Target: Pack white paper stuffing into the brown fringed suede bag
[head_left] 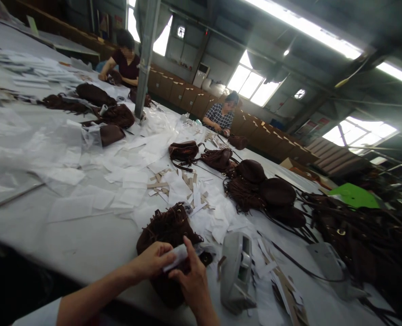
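Between my two hands is a small white roll, perhaps paper or wrapping; its exact kind is not clear. My left hand pinches its left end with thumb and fingers. On the right end, my right hand grips it with the forefinger stretched along the top. Directly below and behind the hands lies a dark brown fringed bag at the table's near edge, partly hidden by them. Clear plastic and a small metal ring show beside the bag on the right. A grey tape dispenser stands just right of my right hand.
White sheets and beige strips are strewn over the table. More brown bags lie to the right and far left. A second grey dispenser sits at right. Two people work across the table near a metal post.
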Tool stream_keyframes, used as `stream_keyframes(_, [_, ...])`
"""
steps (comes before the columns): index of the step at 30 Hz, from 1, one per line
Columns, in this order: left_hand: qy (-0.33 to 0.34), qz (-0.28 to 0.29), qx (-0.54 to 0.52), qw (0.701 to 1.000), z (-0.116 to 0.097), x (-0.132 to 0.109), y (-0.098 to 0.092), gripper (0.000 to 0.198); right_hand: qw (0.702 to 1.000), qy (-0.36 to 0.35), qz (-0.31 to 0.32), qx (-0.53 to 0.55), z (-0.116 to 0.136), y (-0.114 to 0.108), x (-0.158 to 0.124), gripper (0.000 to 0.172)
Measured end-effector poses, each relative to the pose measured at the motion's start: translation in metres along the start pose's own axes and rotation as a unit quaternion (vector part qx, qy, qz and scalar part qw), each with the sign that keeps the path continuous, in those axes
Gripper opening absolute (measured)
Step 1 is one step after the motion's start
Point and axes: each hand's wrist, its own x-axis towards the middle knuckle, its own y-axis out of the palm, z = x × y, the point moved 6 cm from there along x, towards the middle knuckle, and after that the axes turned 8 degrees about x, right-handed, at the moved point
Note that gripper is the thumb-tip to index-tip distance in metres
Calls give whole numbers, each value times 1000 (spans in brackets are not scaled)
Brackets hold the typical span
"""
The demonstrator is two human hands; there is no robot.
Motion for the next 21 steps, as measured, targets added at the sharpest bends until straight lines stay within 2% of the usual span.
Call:
stream_keyframes(2, [25,1,57,998,-4,-1,-1,42,996,-14,62,-59,8,4,6,56])
stream_keyframes(4, [12,-2,49,999,-2,-4,-2,41,994,-17,78,-81,10,8,13,50])
stream_keyframes(9, [-33,-16,-75,997,14,-13,-4,40,995,-36,37,-89,10,18,16,50])
stream_keyframes(11, [-41,-40,-76,995,23,-15,-5,42,997,-23,15,-72,8,10,6,53])
stream_keyframes(13, [-46,-62,-61,995,31,-15,-7,44,996,10,-68,-63,2,-22,-8,44])
stream_keyframes(14, [-46,-65,-54,995,35,-15,-7,44,986,35,-147,-69,-3,-48,-19,40])
stream_keyframes(15, [-47,-63,-49,996,38,-14,-6,44,966,65,-238,-82,-9,-79,-33,42])
stream_keyframes(17, [-52,-48,-40,997,42,-13,-5,44,897,131,-408,-110,-24,-140,-67,54])
stream_keyframes(19, [-56,-36,-30,997,43,-11,-3,44,868,178,-450,-111,-41,-181,-89,68])
stream_keyframes(21, [-54,-39,-22,998,41,-11,-2,45,879,199,-424,-91,-57,-202,-96,70])
